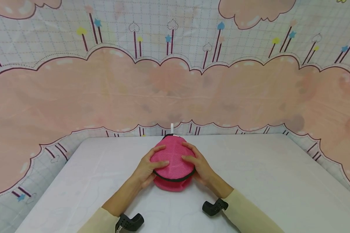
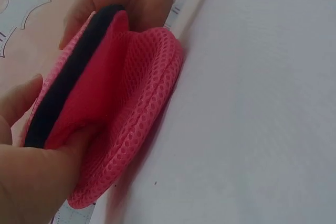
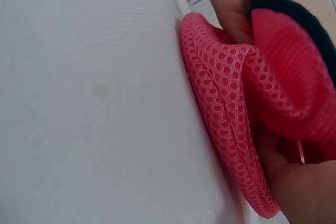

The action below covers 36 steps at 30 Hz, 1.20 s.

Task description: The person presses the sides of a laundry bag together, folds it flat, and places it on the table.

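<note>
Both hands hold a pink mesh bag [image 1: 173, 158] with a dark trim, round and domed, at the middle of the white table. My left hand [image 1: 150, 166] grips its left side, with fingers spread over the mesh. On the opposite side my right hand [image 1: 200, 165] grips it in the same way. Between the dark-edged layer and the lower mesh layer [image 2: 152, 77] a gap shows in the left wrist view, with a left-hand digit reaching into it. In the right wrist view, the mesh [image 3: 226, 98] is folded and part of the right hand is behind it.
A white-covered table [image 1: 259, 181] spreads around the hands. Behind it hangs a printed cloth [image 1: 105, 87] with peach clouds and stars. A white strip [image 1: 172, 128] stands up at the bag's far end. Black devices [image 1: 131, 222] are on both wrists.
</note>
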Each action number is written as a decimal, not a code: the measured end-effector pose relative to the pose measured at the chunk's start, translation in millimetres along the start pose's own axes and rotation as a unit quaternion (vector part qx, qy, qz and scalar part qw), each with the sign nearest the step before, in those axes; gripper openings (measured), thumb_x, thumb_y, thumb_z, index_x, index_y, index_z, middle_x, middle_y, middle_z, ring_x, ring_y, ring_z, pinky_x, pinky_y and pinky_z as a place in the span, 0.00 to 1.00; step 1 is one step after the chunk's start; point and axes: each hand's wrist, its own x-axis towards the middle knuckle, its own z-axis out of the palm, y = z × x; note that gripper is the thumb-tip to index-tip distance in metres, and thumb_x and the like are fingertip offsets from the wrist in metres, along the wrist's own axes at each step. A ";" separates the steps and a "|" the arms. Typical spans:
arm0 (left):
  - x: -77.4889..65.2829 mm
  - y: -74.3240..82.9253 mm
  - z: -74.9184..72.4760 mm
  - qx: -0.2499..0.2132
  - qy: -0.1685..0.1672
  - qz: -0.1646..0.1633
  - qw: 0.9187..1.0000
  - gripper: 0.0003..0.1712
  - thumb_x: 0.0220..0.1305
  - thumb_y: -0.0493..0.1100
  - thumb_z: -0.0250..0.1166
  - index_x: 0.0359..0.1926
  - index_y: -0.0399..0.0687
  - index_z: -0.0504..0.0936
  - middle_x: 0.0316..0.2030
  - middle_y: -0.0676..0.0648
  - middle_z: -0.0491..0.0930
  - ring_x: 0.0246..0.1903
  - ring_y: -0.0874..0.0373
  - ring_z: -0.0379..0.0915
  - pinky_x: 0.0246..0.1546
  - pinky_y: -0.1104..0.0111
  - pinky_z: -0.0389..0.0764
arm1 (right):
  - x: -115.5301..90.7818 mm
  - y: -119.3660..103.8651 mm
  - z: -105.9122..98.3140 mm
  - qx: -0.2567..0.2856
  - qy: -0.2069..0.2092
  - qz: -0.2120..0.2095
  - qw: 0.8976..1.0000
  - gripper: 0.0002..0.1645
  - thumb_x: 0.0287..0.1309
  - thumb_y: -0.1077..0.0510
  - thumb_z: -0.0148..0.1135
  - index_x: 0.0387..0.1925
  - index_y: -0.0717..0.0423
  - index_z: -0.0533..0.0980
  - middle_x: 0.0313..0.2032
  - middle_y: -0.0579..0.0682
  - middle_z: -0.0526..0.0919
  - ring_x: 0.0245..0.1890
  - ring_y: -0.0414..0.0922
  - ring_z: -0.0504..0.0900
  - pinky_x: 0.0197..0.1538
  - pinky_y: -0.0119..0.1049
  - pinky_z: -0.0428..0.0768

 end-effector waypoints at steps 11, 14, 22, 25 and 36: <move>3.9 2.7 -3.4 0.008 0.014 -0.005 1.000 0.30 0.63 0.31 0.61 0.65 0.46 0.68 0.63 0.42 0.64 0.55 0.50 0.69 0.51 0.63 0.76 | 1.0 1.3 0.0 -0.003 0.004 0.013 1.000 0.31 0.65 0.63 0.52 0.68 0.52 0.60 0.66 0.54 0.59 0.59 0.50 0.67 0.55 0.37 0.75; 3.9 11.0 -7.2 0.037 0.007 -0.024 0.999 0.28 0.64 0.36 0.61 0.66 0.45 0.68 0.61 0.40 0.66 0.51 0.52 0.72 0.49 0.64 0.77 | 1.8 0.7 0.1 -0.029 0.019 0.020 0.999 0.30 0.64 0.62 0.55 0.67 0.54 0.63 0.66 0.54 0.62 0.58 0.49 0.69 0.54 0.36 0.75; -4.3 36.7 -13.1 0.203 0.017 -0.058 0.977 0.28 0.62 0.42 0.65 0.63 0.45 0.72 0.60 0.39 0.67 0.51 0.47 0.71 0.46 0.59 0.78 | 0.5 -2.9 -0.3 -0.115 0.018 0.006 0.993 0.28 0.63 0.60 0.59 0.64 0.54 0.67 0.67 0.53 0.60 0.61 0.51 0.66 0.57 0.37 0.73; -7.7 42.6 -11.9 0.261 0.034 -0.051 0.963 0.26 0.61 0.42 0.66 0.60 0.44 0.74 0.55 0.38 0.71 0.46 0.47 0.74 0.42 0.59 0.80 | -0.2 -3.7 -1.4 -0.165 0.023 -0.007 0.986 0.27 0.62 0.61 0.60 0.63 0.53 0.69 0.67 0.52 0.61 0.63 0.51 0.64 0.61 0.40 0.69; -9.9 31.2 -3.1 0.485 0.096 0.063 0.867 0.43 0.56 0.54 0.70 0.67 0.42 0.63 0.57 0.33 0.64 0.54 0.40 0.67 0.50 0.50 0.74 | -3.7 -6.0 1.4 -0.379 0.046 -0.065 0.922 0.24 0.59 0.55 0.64 0.58 0.48 0.73 0.58 0.51 0.70 0.62 0.50 0.63 0.63 0.52 0.64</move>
